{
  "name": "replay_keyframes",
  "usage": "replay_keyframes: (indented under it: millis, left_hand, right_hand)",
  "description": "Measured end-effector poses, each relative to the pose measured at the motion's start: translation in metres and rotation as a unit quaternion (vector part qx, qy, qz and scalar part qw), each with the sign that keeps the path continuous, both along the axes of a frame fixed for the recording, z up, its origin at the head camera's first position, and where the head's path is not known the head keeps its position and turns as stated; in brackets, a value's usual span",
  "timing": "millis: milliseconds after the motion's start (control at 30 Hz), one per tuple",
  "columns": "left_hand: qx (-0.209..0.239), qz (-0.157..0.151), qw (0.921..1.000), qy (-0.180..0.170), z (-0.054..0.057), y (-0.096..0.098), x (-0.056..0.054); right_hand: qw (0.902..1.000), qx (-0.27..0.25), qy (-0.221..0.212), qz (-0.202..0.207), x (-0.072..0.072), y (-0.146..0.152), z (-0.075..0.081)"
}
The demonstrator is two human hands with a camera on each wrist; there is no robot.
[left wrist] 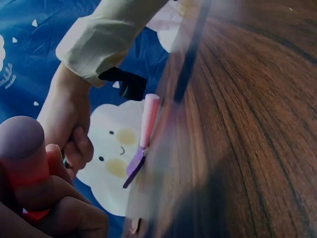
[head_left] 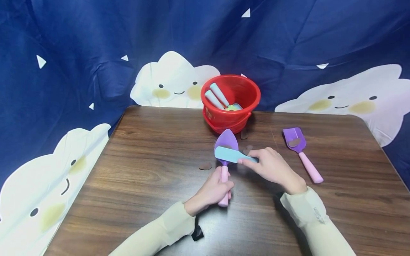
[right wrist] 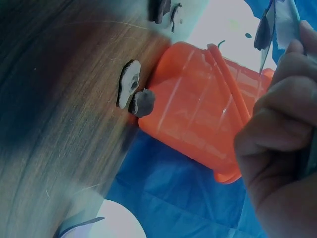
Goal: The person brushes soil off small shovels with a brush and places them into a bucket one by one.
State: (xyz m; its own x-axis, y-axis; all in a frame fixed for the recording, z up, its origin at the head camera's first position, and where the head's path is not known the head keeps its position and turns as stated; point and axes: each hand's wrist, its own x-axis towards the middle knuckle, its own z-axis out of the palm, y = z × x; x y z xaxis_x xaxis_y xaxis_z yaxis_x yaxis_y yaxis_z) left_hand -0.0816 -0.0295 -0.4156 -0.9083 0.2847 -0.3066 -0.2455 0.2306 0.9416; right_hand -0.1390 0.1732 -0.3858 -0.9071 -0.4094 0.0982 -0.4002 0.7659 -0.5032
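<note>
My left hand (head_left: pixel 214 187) grips the pink handle of a toy trowel (head_left: pixel 226 137), its pointed purple blade facing the bucket. The handle's rounded end (left wrist: pixel 22 136) stands out of the curled fingers in the left wrist view. My right hand (head_left: pixel 272 165) pinches a light blue, flat toy spatula (head_left: pixel 226 154), which lies across the trowel's blade in the head view. A brown flake (right wrist: pixel 264 32) shows beside the spatula in the right wrist view, and a brown edge peeks out above it on the trowel. The spatula's grip end is hidden in the right hand.
A red bucket (head_left: pixel 224 122) holding light-handled toy tools (head_left: pixel 219 94) stands at the table's back edge. Right of it lies a purple toy shovel (head_left: pixel 296 137) with a brown flake on it. More brown flakes (head_left: pixel 205 166) lie on the wooden table (head_left: pixel 153 142).
</note>
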Motion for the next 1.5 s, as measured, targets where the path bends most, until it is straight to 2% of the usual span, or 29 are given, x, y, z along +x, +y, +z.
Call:
replay_keyframes:
  millis: [133, 333, 600, 767, 867, 933, 1067, 1167, 1267, 1400, 1500]
  left_hand:
    - [-0.005, -0.001, 1.0, -0.001, 0.002, -0.001, 0.0]
    - [0.004, 0.0, 1.0, -0.001, 0.004, -0.001, 0.001]
    - [0.027, 0.004, 0.9996, -0.01, 0.01, -0.001, 0.001]
    - [0.036, 0.014, 0.9992, -0.008, 0.015, -0.002, 0.001]
    - [0.059, 0.009, 0.998, -0.024, 0.016, 0.0, 0.004]
    - [0.067, -0.003, 0.9971, -0.036, 0.017, 0.002, 0.008]
    - [0.041, -0.025, 0.998, -0.041, 0.019, 0.004, 0.01]
    - [0.014, -0.023, 0.9989, -0.039, 0.018, 0.004, 0.008]
    - [0.01, -0.02, 0.999, -0.04, 0.018, 0.002, 0.006]
    - [0.013, -0.014, 0.999, -0.04, 0.017, -0.001, 0.003]
    - [0.021, -0.01, 0.9988, -0.044, 0.016, -0.003, 0.002]
  right_hand:
    - [0.9983, 0.017, 0.055, -0.004, 0.0, -0.002, -0.002]
    - [0.9881, 0.025, 0.151, -0.009, -0.002, -0.005, -0.01]
    - [0.9723, 0.002, 0.233, -0.018, -0.001, -0.006, -0.023]
    - [0.9631, -0.026, 0.267, -0.023, -0.002, -0.007, -0.03]
    - [0.9563, -0.036, 0.288, -0.037, -0.005, -0.006, -0.033]
    - [0.9545, -0.04, 0.291, -0.052, -0.007, -0.002, -0.033]
    - [0.955, -0.053, 0.283, -0.073, -0.012, 0.005, -0.032]
    - [0.9562, -0.068, 0.274, -0.077, -0.012, 0.004, -0.03]
    - [0.9581, -0.089, 0.255, -0.096, -0.011, 0.003, -0.024]
    - [0.9661, -0.109, 0.213, -0.098, -0.008, 0.001, -0.013]
    - [0.9784, -0.094, 0.175, -0.057, -0.004, 0.001, -0.005]
